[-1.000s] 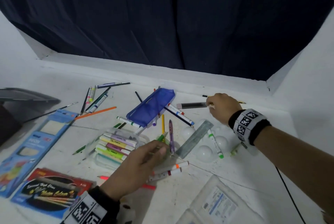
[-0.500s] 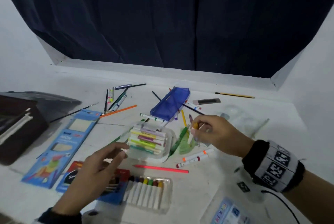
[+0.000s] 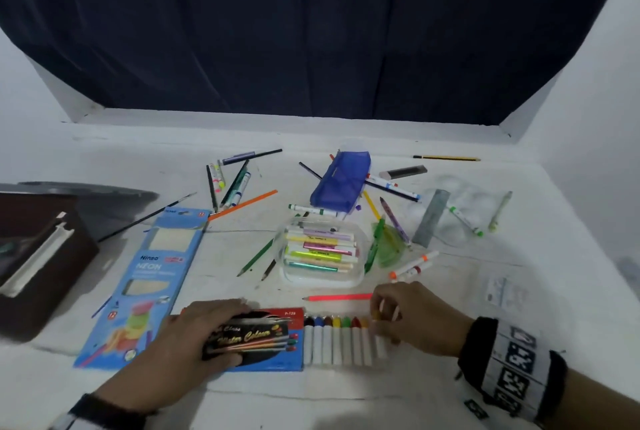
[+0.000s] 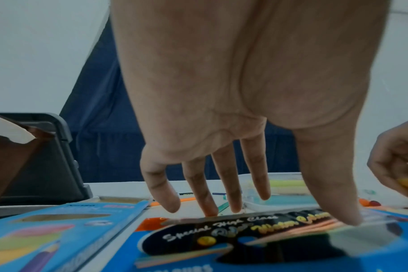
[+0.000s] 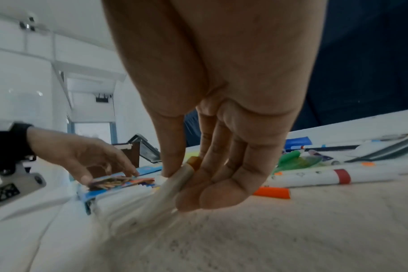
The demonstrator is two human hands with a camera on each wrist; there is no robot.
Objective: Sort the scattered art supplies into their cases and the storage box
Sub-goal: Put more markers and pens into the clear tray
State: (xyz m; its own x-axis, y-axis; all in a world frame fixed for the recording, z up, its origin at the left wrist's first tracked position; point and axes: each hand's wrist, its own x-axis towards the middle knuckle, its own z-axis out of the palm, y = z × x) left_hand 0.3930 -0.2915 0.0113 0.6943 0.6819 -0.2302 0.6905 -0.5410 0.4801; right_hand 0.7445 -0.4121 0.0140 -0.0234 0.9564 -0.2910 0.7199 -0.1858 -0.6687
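Note:
A blue water-colour marker case (image 3: 277, 357) lies at the near edge of the table, with a row of white markers (image 3: 341, 343) showing in its open right half. My left hand (image 3: 194, 336) reaches over the case's black printed cover (image 4: 245, 231), fingers at its far edge and thumb on its clear part, holding it. My right hand (image 3: 398, 318) is at the right end of the row. It pinches a white marker with an orange-yellow cap (image 5: 186, 174) between thumb and fingers, its lower end down among the other markers.
A clear box of highlighters (image 3: 322, 249), a blue pouch (image 3: 341, 187), a green set square (image 3: 388, 246) and a grey ruler (image 3: 431, 218) lie beyond. A pink pencil (image 3: 339, 297) and loose markers (image 3: 412, 265) are close by. A blue pencil box (image 3: 156, 273) and a brown storage box (image 3: 34, 256) stand left.
My right hand has come back from the green set square to the marker case with the marker in it. My left hand has settled on the case's cover.

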